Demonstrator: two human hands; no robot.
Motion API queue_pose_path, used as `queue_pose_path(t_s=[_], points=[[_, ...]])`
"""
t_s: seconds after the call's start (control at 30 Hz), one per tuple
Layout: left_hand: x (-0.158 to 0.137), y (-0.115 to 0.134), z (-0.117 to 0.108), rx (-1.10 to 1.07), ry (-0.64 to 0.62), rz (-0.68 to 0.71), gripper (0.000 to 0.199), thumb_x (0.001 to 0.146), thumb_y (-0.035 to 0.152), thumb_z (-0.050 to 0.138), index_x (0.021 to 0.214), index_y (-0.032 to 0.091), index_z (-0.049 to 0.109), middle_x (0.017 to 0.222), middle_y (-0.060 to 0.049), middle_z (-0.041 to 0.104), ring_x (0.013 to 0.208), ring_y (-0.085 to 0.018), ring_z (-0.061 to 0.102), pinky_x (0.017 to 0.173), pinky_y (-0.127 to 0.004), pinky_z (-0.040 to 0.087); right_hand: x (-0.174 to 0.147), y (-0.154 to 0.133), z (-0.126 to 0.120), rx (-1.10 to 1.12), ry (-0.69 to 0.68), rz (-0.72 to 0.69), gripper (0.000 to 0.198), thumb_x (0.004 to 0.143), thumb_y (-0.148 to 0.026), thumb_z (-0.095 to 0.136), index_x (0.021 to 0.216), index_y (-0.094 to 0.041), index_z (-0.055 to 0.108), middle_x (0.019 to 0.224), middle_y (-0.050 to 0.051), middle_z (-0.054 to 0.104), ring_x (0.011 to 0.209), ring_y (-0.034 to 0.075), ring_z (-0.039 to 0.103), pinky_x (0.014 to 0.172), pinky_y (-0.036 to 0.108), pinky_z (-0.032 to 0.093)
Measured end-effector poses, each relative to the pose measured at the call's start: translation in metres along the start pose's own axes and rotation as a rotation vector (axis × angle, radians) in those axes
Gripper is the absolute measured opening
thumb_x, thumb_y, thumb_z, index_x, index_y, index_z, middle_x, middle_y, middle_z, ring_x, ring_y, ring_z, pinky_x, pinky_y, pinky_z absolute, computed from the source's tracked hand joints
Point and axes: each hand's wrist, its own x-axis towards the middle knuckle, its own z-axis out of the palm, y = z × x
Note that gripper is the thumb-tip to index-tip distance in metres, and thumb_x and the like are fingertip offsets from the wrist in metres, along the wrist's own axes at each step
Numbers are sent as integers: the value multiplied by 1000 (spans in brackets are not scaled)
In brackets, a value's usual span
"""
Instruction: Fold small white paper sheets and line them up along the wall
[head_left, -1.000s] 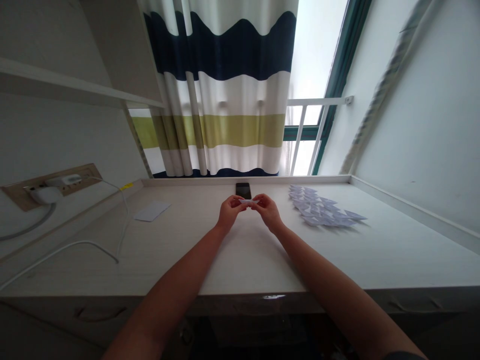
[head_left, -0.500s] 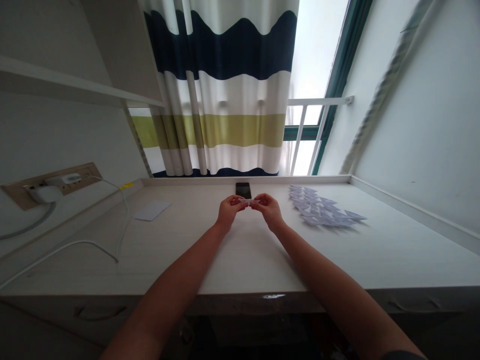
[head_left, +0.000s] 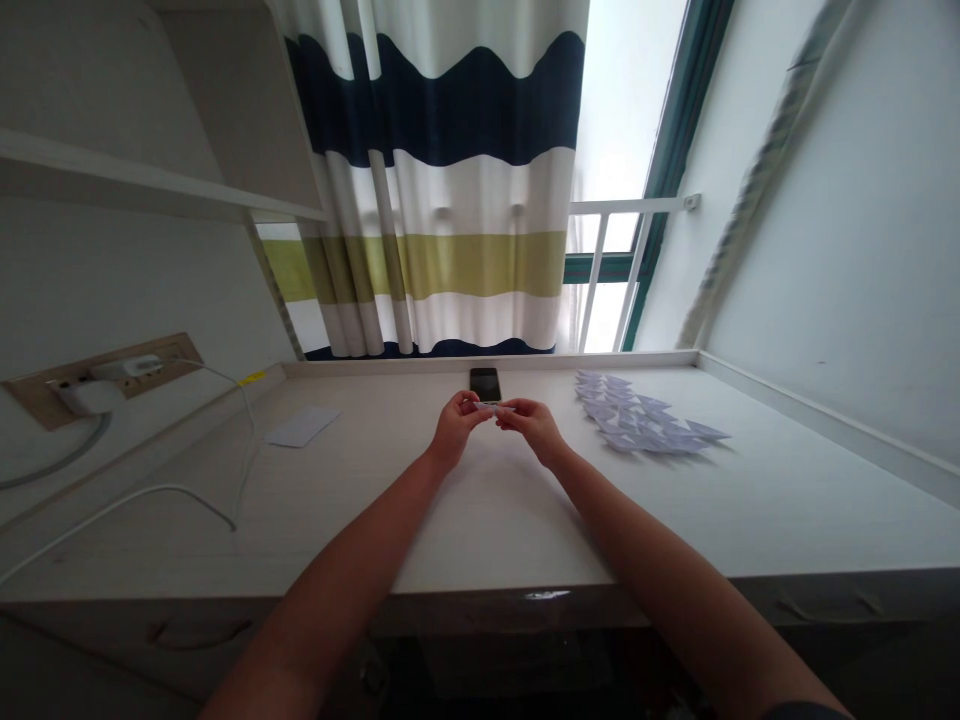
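Between my two hands is a small folded piece of white paper (head_left: 493, 407), held just above the desk. My left hand (head_left: 454, 425) pinches its left end between thumb and fingers. On the other end, my right hand (head_left: 531, 425) is closed in a similar pinch. Fingers cover much of the paper, so its exact shape is hard to make out. Right behind the hands lies a dark phone (head_left: 484, 383). Off to the right, many folded white paper triangles (head_left: 637, 415) lie in overlapping rows.
Flat white paper sheets (head_left: 304, 427) rest on the left of the white desk (head_left: 480, 530). A white cable (head_left: 172, 487) runs across the desk's left side from chargers in a wall socket (head_left: 112, 375). A raised ledge borders the back, before a striped curtain (head_left: 465, 200).
The folded paper has tilted slightly and shows more of its surface between my fingers. My right fingers have shifted their grip a little. The head view has moved slightly.
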Motion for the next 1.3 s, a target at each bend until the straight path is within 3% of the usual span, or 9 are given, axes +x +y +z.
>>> queue_pose_path(t_s=[0.33,0.67,0.87,1.03,1.3], points=[[1,-3,-4,-110,-28,-71,30,55,18,70,78,17,50,65,3,60,66,-9,58,74,-27,44,2,-2,0,-30,-11,-31,25,51,-34,73,66,-15,65,54,0,60,51,11,54,58,29,46],[2,-11,-7,-57,10,-234,23,59,21,69,76,15,54,73,-1,62,72,-12,60,77,-30,44,5,14,-2,-273,32,-244,18,58,-32,67,67,-18,58,64,0,61,61,14,55,60,28,44],[3,-11,-10,-28,-2,-214,27,61,22,68,85,16,56,82,-4,63,79,-15,61,79,-32,43,3,10,-1,-202,-33,-151,22,58,-36,67,67,-17,59,65,1,60,63,13,55,64,29,44],[1,-8,-7,37,-26,-195,34,60,19,69,92,16,59,81,-5,64,76,-15,61,76,-32,44,5,12,-4,-211,-24,-114,22,58,-35,67,65,-16,59,58,-1,56,55,11,50,58,28,41],[0,-7,-4,131,-18,-121,34,59,20,69,91,15,62,82,-5,65,75,-15,60,73,-32,46,4,10,-5,-229,-7,-62,22,56,-32,69,69,-16,60,65,0,59,59,12,52,60,29,40]])
